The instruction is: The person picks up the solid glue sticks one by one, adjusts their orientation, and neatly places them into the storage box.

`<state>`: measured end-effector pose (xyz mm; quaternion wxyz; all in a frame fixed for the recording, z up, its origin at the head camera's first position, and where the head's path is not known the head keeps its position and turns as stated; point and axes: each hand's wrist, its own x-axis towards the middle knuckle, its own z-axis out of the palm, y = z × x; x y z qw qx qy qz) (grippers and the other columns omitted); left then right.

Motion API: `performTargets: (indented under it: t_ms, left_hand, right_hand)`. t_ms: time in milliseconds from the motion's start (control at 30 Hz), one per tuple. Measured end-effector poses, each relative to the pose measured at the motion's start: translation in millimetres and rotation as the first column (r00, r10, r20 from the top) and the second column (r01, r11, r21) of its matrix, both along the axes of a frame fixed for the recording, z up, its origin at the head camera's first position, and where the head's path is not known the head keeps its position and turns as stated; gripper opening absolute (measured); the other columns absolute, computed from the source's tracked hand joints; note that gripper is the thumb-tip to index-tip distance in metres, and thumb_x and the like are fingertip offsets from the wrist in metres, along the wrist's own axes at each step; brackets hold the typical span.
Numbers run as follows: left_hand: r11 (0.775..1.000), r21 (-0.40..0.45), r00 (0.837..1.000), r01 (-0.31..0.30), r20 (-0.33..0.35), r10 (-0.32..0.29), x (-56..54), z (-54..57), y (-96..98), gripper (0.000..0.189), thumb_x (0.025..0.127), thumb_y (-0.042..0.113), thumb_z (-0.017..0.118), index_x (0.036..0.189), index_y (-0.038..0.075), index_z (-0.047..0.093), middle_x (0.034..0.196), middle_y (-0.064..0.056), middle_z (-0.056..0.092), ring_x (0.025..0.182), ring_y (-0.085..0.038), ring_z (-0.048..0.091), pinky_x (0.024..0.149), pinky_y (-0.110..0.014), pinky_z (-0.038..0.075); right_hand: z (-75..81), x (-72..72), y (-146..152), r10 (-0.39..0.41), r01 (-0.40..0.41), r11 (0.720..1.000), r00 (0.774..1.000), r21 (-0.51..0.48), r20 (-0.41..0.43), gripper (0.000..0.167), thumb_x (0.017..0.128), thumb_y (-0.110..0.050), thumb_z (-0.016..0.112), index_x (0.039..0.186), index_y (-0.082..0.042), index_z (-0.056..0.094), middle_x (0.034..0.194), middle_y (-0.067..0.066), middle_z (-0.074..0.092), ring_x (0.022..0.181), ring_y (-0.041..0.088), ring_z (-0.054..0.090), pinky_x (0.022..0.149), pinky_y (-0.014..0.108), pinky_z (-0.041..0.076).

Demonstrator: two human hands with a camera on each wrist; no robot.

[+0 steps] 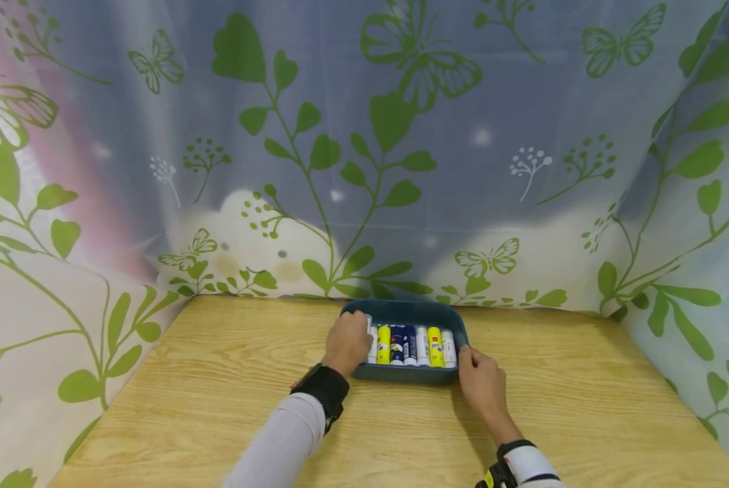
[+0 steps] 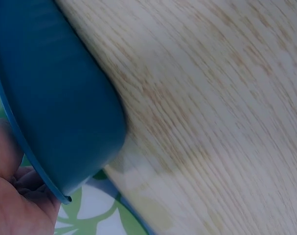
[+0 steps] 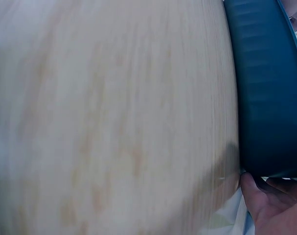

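Note:
A dark teal plastic box [image 1: 408,374] sits on the table, and a row of white, yellow and navy glue sticks [image 1: 435,347] lies side by side in it. My left hand [image 1: 347,342] reaches over the box's left end. Its curled fingers are at the leftmost white glue stick [image 1: 373,344], whose top stands a little higher than the others; the fingertips are partly hidden. In the left wrist view the hand [image 2: 16,196] shows behind the box rim [image 2: 21,137]. My right hand [image 1: 483,379] grips the right end of the box, its thumb on the outer wall [image 3: 268,98].
The box stands on a wood-grain table [image 1: 267,339], close to its back edge. A curtain [image 1: 364,169] printed with green leaves and butterflies hangs behind the table and along both sides.

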<state>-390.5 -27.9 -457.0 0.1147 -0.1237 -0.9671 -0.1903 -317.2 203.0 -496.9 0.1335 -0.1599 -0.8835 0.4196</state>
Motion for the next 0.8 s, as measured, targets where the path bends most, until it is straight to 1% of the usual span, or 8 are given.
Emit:
performTargets:
  t_ms: [67,167,267,433,500,633,733,800]
  left_hand:
    - [1.0,-0.01,1.0,-0.003,0.004,0.003,-0.3,-0.6,1.4,0.021,0.088,0.013,0.079,0.094,-0.005,0.07,0.09,-0.021,0.073,0.086,-0.035,0.073,0.073,-0.045,0.062]
    - [1.0,-0.015,1.0,-0.013,0.012,0.014,-0.9,-1.4,3.1,0.022,0.089,0.014,0.079,0.096,-0.005,0.07,0.092,-0.02,0.073,0.087,-0.034,0.073,0.075,-0.044,0.062]
    - [1.0,-0.024,1.0,-0.015,0.013,0.015,-1.7,-2.7,3.5,0.022,0.089,0.014,0.079,0.097,-0.004,0.072,0.094,-0.02,0.074,0.088,-0.034,0.073,0.076,-0.044,0.062]
    - [1.0,-0.031,1.0,-0.002,0.008,0.002,-1.8,-3.6,2.9,0.021,0.088,0.013,0.08,0.099,-0.003,0.073,0.096,-0.02,0.075,0.088,-0.035,0.074,0.076,-0.045,0.062]
    - [1.0,-0.028,1.0,0.0,0.002,0.0,-1.4,-3.3,2.7,0.02,0.087,0.012,0.08,0.099,-0.003,0.074,0.096,-0.02,0.075,0.089,-0.036,0.074,0.076,-0.046,0.062]
    - [1.0,-0.025,1.0,-0.001,0.015,0.002,-0.6,-2.3,2.7,0.022,0.087,0.012,0.081,0.102,-0.004,0.073,0.099,-0.02,0.074,0.091,-0.036,0.073,0.079,-0.046,0.062]
    - [1.0,-0.031,1.0,0.003,0.03,-0.002,-0.3,-1.4,3.0,0.026,0.087,0.013,0.081,0.106,-0.004,0.073,0.103,-0.019,0.074,0.095,-0.035,0.073,0.082,-0.045,0.062]
    - [1.0,-0.03,0.999,0.002,0.034,-0.001,-0.4,-1.5,2.8,0.027,0.087,0.013,0.081,0.106,-0.003,0.073,0.103,-0.019,0.074,0.095,-0.034,0.073,0.083,-0.045,0.062]
  right_hand:
    - [0.2,-0.4,0.2,-0.001,0.001,1.0,1.0,-0.002,-0.002,0.041,0.107,-0.034,0.042,0.101,-0.007,0.072,0.069,0.003,0.049,0.065,0.021,0.047,0.054,0.028,0.033]
    - [0.1,-0.5,0.5,0.002,-0.002,1.0,1.0,-0.009,-0.001,0.041,0.107,-0.034,0.042,0.101,-0.006,0.072,0.068,0.003,0.049,0.064,0.02,0.047,0.053,0.028,0.033]
    - [0.1,-0.4,0.2,0.009,-0.008,1.0,1.0,-0.013,0.01,0.042,0.107,-0.034,0.041,0.107,-0.006,0.073,0.069,0.004,0.049,0.065,0.021,0.047,0.054,0.028,0.033]
    - [-0.8,-1.0,0.1,0.01,-0.01,1.0,1.0,-0.01,0.018,0.047,0.108,-0.034,0.04,0.127,-0.004,0.07,0.076,0.006,0.054,0.073,0.023,0.05,0.056,0.029,0.033]
    - [-0.4,-1.1,-0.3,0.009,-0.009,1.0,1.0,-0.011,0.014,0.047,0.107,-0.034,0.04,0.126,-0.004,0.07,0.077,0.007,0.055,0.073,0.023,0.051,0.055,0.029,0.034]
    - [-0.3,-0.9,-0.6,0.01,-0.009,1.0,1.0,-0.011,0.012,0.045,0.107,-0.034,0.041,0.123,-0.004,0.072,0.074,0.006,0.053,0.07,0.023,0.05,0.055,0.029,0.034]
    - [-0.3,-0.9,-0.2,0.009,-0.009,1.0,1.0,-0.009,0.02,0.046,0.107,-0.034,0.041,0.126,-0.004,0.07,0.074,0.006,0.052,0.071,0.023,0.05,0.055,0.029,0.034]
    - [0.1,-0.6,-0.1,0.014,-0.013,1.0,1.0,-0.013,0.025,0.047,0.108,-0.035,0.04,0.13,-0.004,0.069,0.076,0.007,0.054,0.073,0.023,0.051,0.056,0.029,0.034]
